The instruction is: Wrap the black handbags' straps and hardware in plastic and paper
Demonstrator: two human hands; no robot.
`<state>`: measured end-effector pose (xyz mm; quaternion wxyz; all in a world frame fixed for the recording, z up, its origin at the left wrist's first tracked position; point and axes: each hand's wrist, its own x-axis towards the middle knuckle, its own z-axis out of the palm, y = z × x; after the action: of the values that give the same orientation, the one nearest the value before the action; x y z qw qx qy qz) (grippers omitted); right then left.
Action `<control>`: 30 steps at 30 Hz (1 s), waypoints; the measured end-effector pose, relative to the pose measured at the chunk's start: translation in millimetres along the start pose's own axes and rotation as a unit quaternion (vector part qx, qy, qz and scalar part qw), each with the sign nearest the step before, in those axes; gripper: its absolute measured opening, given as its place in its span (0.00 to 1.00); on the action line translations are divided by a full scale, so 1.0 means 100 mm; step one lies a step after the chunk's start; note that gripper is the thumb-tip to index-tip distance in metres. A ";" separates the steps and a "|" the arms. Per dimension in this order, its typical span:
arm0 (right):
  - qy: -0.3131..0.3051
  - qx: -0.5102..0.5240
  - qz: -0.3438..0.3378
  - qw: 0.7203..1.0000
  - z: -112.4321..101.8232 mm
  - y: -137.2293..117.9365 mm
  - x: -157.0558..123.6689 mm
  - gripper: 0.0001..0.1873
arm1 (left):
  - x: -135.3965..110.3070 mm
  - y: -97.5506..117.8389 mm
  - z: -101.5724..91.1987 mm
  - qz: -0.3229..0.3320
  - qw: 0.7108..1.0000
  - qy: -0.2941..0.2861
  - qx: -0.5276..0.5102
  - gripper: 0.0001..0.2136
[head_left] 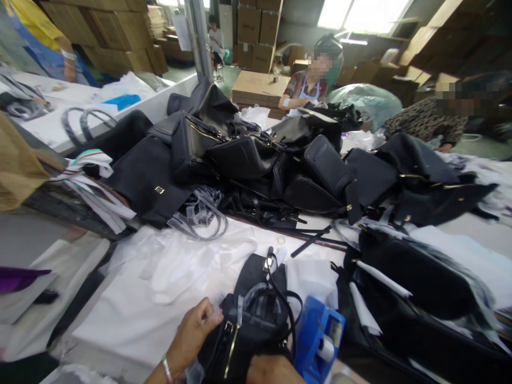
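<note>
A black handbag [256, 314] with gold hardware lies at the near edge of the table, its straps wrapped in clear plastic. My left hand [194, 330] rests against the bag's left side, fingers curled in a pinch at a strip of clear plastic by the strap ring. My right hand is hidden; only the wrist [272, 370] shows at the bottom edge, below the bag. A blue tape dispenser [320, 336] stands just right of the bag.
A heap of black handbags [280, 165] fills the table's middle and right. White dust bags [176, 266] lie on the white table [120, 325]. Two people sit behind the heap, with cardboard boxes [260, 85] beyond them. Another table stands at the far left.
</note>
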<state>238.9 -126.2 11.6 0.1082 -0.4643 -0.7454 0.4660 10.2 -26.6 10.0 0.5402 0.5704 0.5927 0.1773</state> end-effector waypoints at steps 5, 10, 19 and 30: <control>0.133 0.198 0.112 0.965 -0.54 -0.19 -0.03 0.09 | -0.05 0.06 0.04 0.006 0.998 -0.048 -0.051 0.08; 0.230 0.297 0.162 0.913 -0.53 -0.10 0.08 0.15 | -0.09 0.14 0.08 0.008 0.993 -0.082 -0.090 0.12; 0.209 0.301 0.188 0.911 -0.49 -0.11 -0.04 0.21 | -0.10 0.23 0.02 0.014 0.991 -0.107 -0.080 0.14; 0.172 0.168 0.147 0.959 -0.71 -0.19 -0.13 0.12 | -0.14 0.27 0.03 0.005 0.995 -0.064 -0.073 0.11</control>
<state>277.4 -96.5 68.6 0.2412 -0.6170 -0.5498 0.5088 22.1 -32.5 37.3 0.6164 0.5425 0.5396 0.1862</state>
